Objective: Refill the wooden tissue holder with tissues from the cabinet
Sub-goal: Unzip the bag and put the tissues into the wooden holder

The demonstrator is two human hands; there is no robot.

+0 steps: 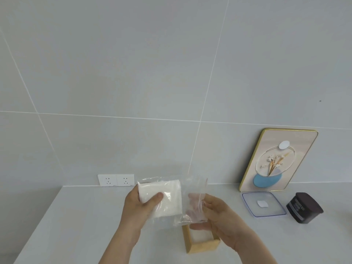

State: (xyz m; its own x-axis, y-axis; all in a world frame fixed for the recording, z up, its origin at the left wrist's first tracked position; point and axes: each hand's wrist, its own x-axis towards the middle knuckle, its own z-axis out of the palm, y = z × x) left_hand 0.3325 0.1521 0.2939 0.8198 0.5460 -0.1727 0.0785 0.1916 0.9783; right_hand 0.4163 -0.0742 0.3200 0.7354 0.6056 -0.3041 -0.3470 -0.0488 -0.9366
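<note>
Both forearms reach in from the near edge, hands raised. Left hand (140, 201) clamped, thumb on top. Right hand (219, 216) pinching, fingertips (192, 197) pointing left, palm facing far-left.

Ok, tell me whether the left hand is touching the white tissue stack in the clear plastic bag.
Touching. The head view shows the left hand gripping the white tissue stack through the clear plastic bag, thumb pressed across its front.
</note>
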